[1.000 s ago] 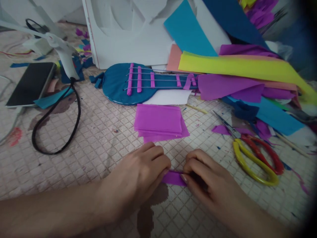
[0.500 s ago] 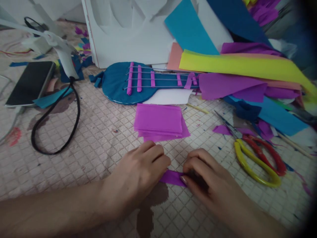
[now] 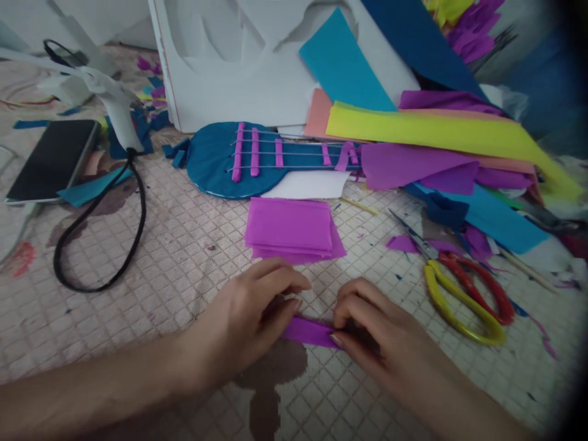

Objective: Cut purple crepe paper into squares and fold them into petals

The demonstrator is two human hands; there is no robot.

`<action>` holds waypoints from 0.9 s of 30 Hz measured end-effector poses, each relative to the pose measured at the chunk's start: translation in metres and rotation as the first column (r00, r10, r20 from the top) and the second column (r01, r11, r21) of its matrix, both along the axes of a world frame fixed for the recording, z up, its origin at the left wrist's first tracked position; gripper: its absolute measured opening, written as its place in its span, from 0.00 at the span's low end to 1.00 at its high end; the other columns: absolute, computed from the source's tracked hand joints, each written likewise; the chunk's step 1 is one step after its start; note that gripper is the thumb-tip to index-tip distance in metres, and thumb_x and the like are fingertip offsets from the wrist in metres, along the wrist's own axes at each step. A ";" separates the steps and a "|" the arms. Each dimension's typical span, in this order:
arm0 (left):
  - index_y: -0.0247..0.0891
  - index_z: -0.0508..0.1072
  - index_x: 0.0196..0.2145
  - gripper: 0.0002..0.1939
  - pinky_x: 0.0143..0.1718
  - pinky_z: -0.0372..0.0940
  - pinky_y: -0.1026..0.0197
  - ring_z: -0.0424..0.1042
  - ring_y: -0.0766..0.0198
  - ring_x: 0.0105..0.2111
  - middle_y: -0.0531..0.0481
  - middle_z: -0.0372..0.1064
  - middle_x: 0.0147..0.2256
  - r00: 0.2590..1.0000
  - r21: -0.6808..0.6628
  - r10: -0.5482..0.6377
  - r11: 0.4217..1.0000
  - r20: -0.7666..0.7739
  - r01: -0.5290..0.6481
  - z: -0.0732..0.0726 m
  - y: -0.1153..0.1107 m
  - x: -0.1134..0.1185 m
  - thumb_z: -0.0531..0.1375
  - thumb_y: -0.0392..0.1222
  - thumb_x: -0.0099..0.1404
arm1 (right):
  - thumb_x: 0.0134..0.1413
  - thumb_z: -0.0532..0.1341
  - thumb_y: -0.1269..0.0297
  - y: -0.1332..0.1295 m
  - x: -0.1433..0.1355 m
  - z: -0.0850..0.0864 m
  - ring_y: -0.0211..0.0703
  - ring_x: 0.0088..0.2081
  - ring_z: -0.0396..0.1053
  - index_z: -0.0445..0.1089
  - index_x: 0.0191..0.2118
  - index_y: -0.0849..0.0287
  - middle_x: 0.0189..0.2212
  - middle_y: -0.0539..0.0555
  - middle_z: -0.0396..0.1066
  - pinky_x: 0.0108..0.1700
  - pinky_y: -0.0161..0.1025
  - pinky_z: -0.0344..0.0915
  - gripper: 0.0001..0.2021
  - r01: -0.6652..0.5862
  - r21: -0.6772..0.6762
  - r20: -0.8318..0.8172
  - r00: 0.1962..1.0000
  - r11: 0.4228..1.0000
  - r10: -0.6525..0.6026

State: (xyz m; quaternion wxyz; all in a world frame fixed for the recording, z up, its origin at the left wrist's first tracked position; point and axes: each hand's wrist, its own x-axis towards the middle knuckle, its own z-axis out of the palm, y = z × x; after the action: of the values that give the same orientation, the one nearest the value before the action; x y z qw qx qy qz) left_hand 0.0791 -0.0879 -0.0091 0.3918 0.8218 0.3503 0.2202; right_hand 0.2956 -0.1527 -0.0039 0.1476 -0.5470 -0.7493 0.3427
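Note:
A narrow folded strip of purple crepe paper (image 3: 311, 332) lies on the tablecloth between my hands. My right hand (image 3: 379, 331) pinches its right end between thumb and bent fingers. My left hand (image 3: 257, 303) is at the strip's left end, with a gap between thumb and fingers and nothing seen in it; the strip's far left end is partly hidden by this hand. Just beyond my hands rests a stack of purple paper rectangles (image 3: 289, 226). Behind the stack lies a small blue paper guitar (image 3: 236, 159) with purple bars and thin strings.
Scissors (image 3: 452, 288) with yellow and red handles lie to the right, below a pile of coloured paper strips (image 3: 432, 131). On the left are a phone (image 3: 52, 160) and a white stand with a black cord loop (image 3: 142, 226). A white box (image 3: 225, 79) stands behind.
My left thumb and fingers have come apart and away from the strip. My right hand keeps its pinch. The whole view has shifted slightly.

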 end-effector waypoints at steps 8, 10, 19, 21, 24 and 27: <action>0.37 0.70 0.41 0.13 0.33 0.64 0.64 0.69 0.65 0.33 0.50 0.70 0.34 0.998 -0.270 -0.065 0.960 0.022 0.068 0.019 0.010 -0.005 0.58 0.47 0.64 | 0.57 0.57 0.74 -0.004 0.007 -0.007 0.32 0.26 0.64 0.59 0.36 0.52 0.27 0.45 0.63 0.26 0.29 0.63 0.08 0.070 0.125 -0.102 0.993 0.990 -0.057; 0.36 0.71 0.41 0.15 0.33 0.64 0.64 0.69 0.64 0.33 0.50 0.71 0.34 0.999 -0.261 -0.043 0.965 0.000 0.041 0.019 0.009 -0.003 0.63 0.47 0.59 | 0.57 0.57 0.73 -0.005 0.004 -0.009 0.33 0.27 0.66 0.60 0.39 0.52 0.28 0.45 0.64 0.28 0.29 0.64 0.08 0.066 0.177 -0.114 0.992 0.982 -0.046; 0.36 0.75 0.31 0.06 0.30 0.61 0.68 0.69 0.69 0.29 0.54 0.72 0.29 0.999 -0.360 -0.051 0.932 -0.020 0.040 0.020 0.011 -0.002 0.60 0.31 0.57 | 0.58 0.57 0.72 -0.002 -0.008 -0.009 0.35 0.31 0.67 0.62 0.41 0.51 0.30 0.47 0.66 0.31 0.31 0.65 0.08 0.058 0.144 -0.190 0.981 0.988 -0.030; 0.36 0.75 0.31 0.07 0.31 0.61 0.68 0.69 0.70 0.29 0.54 0.72 0.29 0.999 -0.358 -0.048 0.932 0.023 0.053 0.021 0.011 -0.003 0.58 0.29 0.57 | 0.56 0.58 0.71 0.001 -0.014 -0.001 0.37 0.32 0.67 0.63 0.41 0.53 0.32 0.49 0.67 0.32 0.33 0.65 0.08 0.055 0.094 -0.177 0.983 0.994 -0.037; 0.36 0.74 0.32 0.07 0.30 0.61 0.68 0.69 0.70 0.28 0.55 0.72 0.29 0.997 -0.339 -0.046 0.938 0.069 0.067 0.021 0.010 -0.006 0.57 0.30 0.58 | 0.52 0.60 0.71 0.010 -0.025 0.013 0.39 0.32 0.66 0.65 0.38 0.56 0.32 0.51 0.67 0.33 0.36 0.64 0.07 0.022 -0.003 -0.108 0.994 1.000 -0.023; 0.36 0.74 0.30 0.07 0.30 0.60 0.68 0.68 0.71 0.28 0.55 0.71 0.29 0.996 -0.282 -0.055 0.957 0.076 0.075 0.020 0.011 -0.010 0.58 0.29 0.58 | 0.53 0.59 0.72 0.021 -0.036 0.024 0.37 0.28 0.64 0.67 0.30 0.58 0.25 0.48 0.66 0.29 0.34 0.59 0.04 -0.003 -0.048 -0.072 0.997 0.999 -0.001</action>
State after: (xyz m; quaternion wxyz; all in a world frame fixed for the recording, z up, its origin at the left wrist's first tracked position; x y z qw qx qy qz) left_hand 0.0689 -0.0769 0.0113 0.5243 0.7602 0.3377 0.1821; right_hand 0.2598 -0.1320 0.0201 0.1613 -0.5373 -0.7353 0.3803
